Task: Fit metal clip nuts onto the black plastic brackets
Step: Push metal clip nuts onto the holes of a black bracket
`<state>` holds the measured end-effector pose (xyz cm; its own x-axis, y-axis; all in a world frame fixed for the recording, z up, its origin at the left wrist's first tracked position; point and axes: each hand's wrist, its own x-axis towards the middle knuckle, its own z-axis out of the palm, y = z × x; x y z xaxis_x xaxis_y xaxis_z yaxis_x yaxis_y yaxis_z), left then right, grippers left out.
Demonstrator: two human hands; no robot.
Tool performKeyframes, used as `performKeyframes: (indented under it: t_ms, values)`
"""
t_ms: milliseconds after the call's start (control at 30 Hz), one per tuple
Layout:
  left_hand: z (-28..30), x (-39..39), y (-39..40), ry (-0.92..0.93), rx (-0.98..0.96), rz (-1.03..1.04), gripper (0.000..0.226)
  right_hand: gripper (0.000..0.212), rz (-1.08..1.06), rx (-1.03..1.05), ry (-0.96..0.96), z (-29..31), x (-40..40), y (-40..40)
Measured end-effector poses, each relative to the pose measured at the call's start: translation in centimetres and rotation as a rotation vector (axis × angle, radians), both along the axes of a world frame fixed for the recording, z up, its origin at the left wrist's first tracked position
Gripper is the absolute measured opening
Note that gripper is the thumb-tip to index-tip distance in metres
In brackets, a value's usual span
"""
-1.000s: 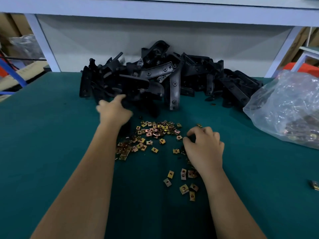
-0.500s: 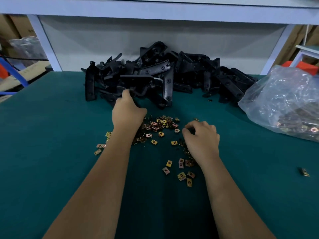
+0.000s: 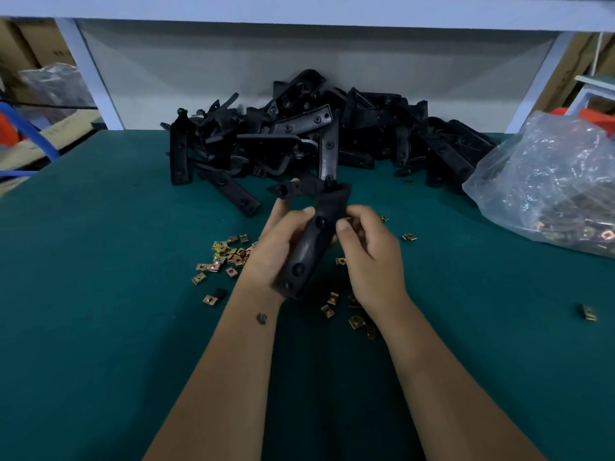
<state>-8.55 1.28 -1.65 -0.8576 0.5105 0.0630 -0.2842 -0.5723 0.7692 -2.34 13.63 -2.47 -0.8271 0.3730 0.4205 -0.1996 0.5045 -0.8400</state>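
My left hand [image 3: 278, 242] grips a black plastic bracket [image 3: 311, 242] lifted above the green table, its long arm pointing down toward me. My right hand [image 3: 369, 251] is curled at the bracket's right edge with thumb and fingers pinched together; what they pinch is hidden. Loose brass-coloured clip nuts [image 3: 229, 256] lie scattered on the table under and around both hands. A pile of black brackets [image 3: 319, 138] sits at the back of the table.
A clear plastic bag [image 3: 549, 181] holding more clip nuts lies at the right. One stray nut [image 3: 587, 312] rests far right. The green table [image 3: 100, 294] ends at a white frame and grey back panel behind the pile.
My left hand pulled one bracket out of the pile and raised it toward me. My right hand left the scattered nuts and came up against the bracket.
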Motion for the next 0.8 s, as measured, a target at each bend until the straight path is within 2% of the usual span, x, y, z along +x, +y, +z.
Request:
performKeyframes:
  t_ms: [100, 233, 300, 367, 433, 567, 667, 733, 800]
  values:
    - [0.1, 0.1, -0.1, 0.084, -0.029, -0.024, 0.052, 0.033, 0.011, -0.029, -0.001, 0.0, 0.1, -0.2]
    - [0.5, 0.3, 0.0, 0.117, 0.008, -0.042, 0.064, 0.026, 0.018, -0.066, 0.016, 0.2, 0.1, -0.3]
    - [0.6, 0.5, 0.2, 0.145, 0.007, -0.008, 0.061, 0.026, 0.016, -0.083, 0.031, 0.4, 0.1, -0.3]
    - [0.8, 0.7, 0.5, 0.203, -0.048, 0.113, 0.053, 0.03, -0.012, -0.072, 0.066, 0.6, 0.1, -0.5]
    - [1.1, 0.8, 0.7, 0.323, -0.209, 0.282, 0.056, 0.03, -0.009, -0.157, 0.105, 1.0, 0.3, -0.8]
    - [0.5, 1.0, 0.6, 0.783, -0.642, 0.547, 0.071, 0.022, 0.111, -0.427, 0.118, 1.6, 0.4, -1.0]
    - [-0.5, 0.8, 0.5, 1.093, -0.913, 0.622, 0.07, 0.023, 0.107, -0.522, 0.059, 1.8, 0.2, -0.5]
    - [-0.7, 0.7, 0.7, 1.136, -0.981, 0.634, 0.069, 0.013, 0.037, -0.535, -0.001, 1.6, 0.0, -0.2]
    - [-0.7, 0.7, 0.8, 1.116, -0.989, 0.71, 0.064, 0.013, -0.003, -0.591, -0.035, 1.5, -0.3, -0.1]
